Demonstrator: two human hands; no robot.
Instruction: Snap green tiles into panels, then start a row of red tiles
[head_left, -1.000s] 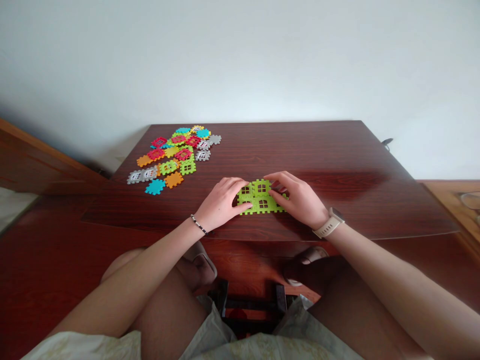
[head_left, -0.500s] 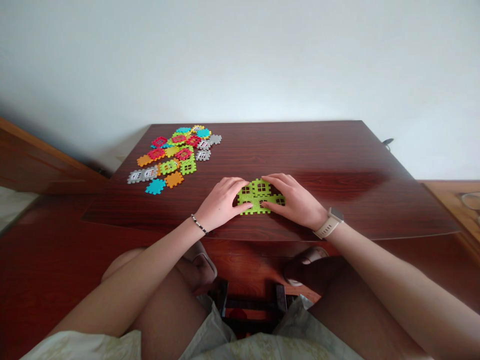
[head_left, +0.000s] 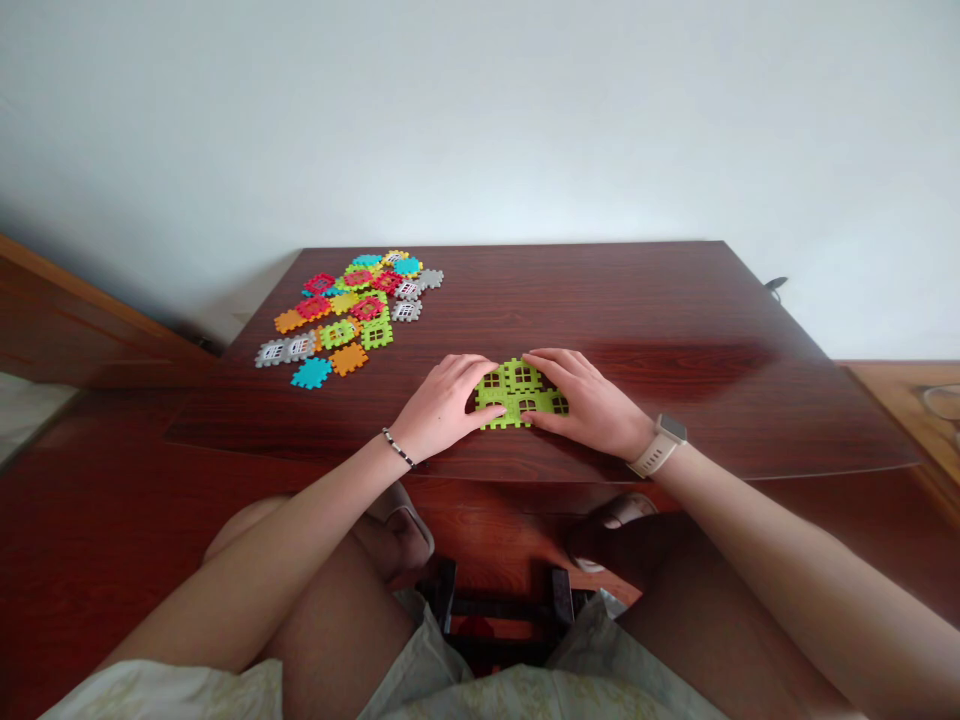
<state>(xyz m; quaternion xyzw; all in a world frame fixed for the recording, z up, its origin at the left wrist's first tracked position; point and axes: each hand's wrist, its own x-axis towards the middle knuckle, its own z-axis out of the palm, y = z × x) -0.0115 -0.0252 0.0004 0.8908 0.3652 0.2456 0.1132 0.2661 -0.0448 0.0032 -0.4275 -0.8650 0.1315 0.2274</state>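
Several lime-green interlocking window tiles (head_left: 517, 405) lie flat on the table near its front edge, set against each other in two rows. My left hand (head_left: 446, 400) grips their left side, thumb on the lower row and fingers at the upper left edge. From the right, my right hand (head_left: 589, 400) holds the same group, fingertips at the top edge and thumb near the bottom. It partly covers the rightmost tile of the lower row. Whether every joint is fully locked cannot be made out.
A loose pile of interlocking tiles in several colours lies at the table's left, with an orange tile (head_left: 349, 359) and a blue tile (head_left: 311, 374) nearest me. The dark wooden table (head_left: 637, 300) reaches back to a pale wall (head_left: 510, 120). A black cable (head_left: 776, 285) shows beyond its right edge.
My right thumb has shifted slightly down along the lower row, uncovering more of a window there. My left hand and the tile pile look the same.
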